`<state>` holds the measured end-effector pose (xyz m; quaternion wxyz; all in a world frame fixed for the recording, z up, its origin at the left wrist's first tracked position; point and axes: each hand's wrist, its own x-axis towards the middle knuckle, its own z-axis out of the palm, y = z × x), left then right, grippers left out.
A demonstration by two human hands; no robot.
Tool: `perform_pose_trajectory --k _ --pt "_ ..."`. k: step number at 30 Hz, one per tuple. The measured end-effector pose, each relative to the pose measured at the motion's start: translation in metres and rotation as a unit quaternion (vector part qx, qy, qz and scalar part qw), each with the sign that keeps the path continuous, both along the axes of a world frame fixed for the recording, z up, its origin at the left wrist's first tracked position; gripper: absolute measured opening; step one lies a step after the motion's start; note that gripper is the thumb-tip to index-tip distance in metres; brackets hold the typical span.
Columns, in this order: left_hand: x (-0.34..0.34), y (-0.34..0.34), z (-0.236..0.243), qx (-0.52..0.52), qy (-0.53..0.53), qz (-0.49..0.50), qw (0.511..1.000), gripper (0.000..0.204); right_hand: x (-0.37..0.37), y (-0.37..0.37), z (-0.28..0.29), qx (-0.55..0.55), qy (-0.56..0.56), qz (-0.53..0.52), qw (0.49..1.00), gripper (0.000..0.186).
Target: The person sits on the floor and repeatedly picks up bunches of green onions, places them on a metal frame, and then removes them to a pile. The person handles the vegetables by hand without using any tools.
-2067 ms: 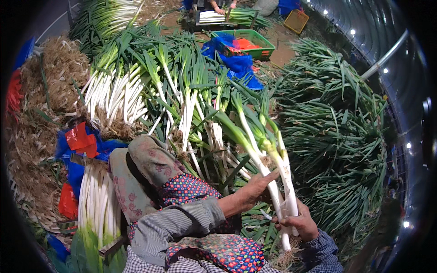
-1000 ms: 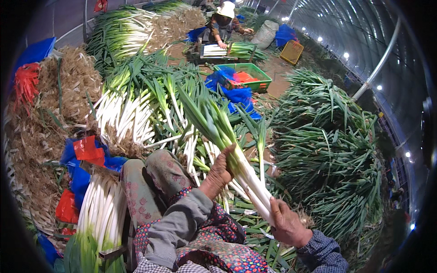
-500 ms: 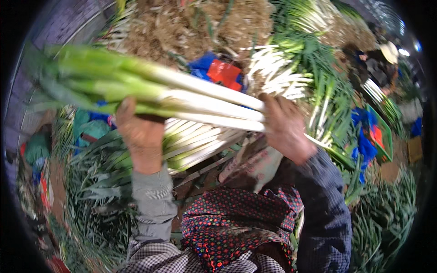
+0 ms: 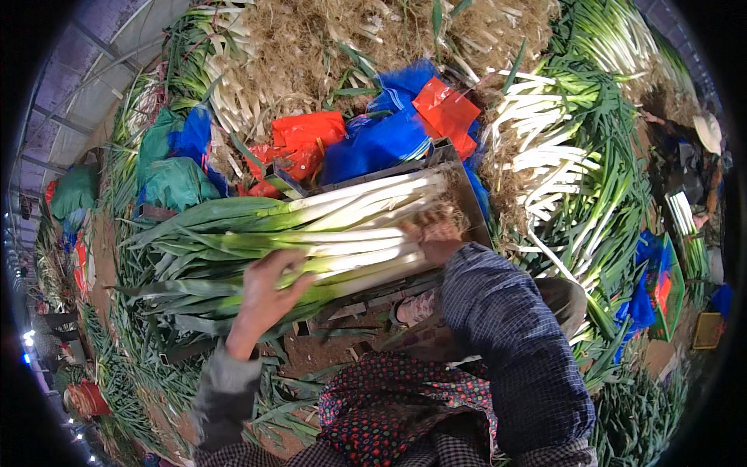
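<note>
A thick bundle of green onions (image 4: 311, 233) lies sideways in front of me, white stalks to the right and green leaves fanning left, resting on a dark metal frame (image 4: 459, 167). My left hand (image 4: 268, 300) lies flat on the middle of the bundle, fingers spread over the pale green part. My right hand (image 4: 432, 237) presses against the rooty white ends at the right. Both forearms come up from the lower edge, in a grey sleeve and a dark checked sleeve.
Heaps of dry roots and trimmings (image 4: 327, 47) lie behind. Blue bags (image 4: 373, 144) and red bags (image 4: 311, 132) sit by the frame. More green onions (image 4: 560, 171) are stacked to the right. Another person (image 4: 700, 140) works far right near a green crate (image 4: 671, 288).
I have turned from the pile on my right, carrying the bundle over in both hands. It has come down from chest height onto the frame, and my left hand now rests on top.
</note>
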<state>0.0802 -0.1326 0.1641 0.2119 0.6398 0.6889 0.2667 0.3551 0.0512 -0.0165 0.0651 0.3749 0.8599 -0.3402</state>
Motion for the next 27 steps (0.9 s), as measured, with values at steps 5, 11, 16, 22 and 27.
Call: perform_pose_trajectory --k 5,11,16,22,27 --pt "0.029 0.099 -0.057 -0.159 0.246 -0.277 0.915 0.095 0.038 0.02 -0.016 -0.052 -0.026 -0.158 0.986 0.08" --pt "0.047 0.078 -0.127 -0.052 0.464 -0.249 0.849 0.063 0.041 0.011 -0.03 0.083 -0.029 -0.064 0.994 0.039" --pt "0.048 0.073 -0.141 -0.006 0.468 -0.226 0.854 0.05 0.044 0.011 -0.003 0.197 -0.037 0.017 0.98 0.037" --pt "0.053 0.072 -0.133 -0.048 0.407 -0.236 0.881 0.077 0.019 -0.005 0.023 0.275 -0.064 0.062 0.957 0.044" --pt "0.044 0.069 -0.113 -0.066 0.404 -0.281 0.868 0.064 0.012 0.01 0.019 0.069 -0.19 0.074 0.977 0.046"
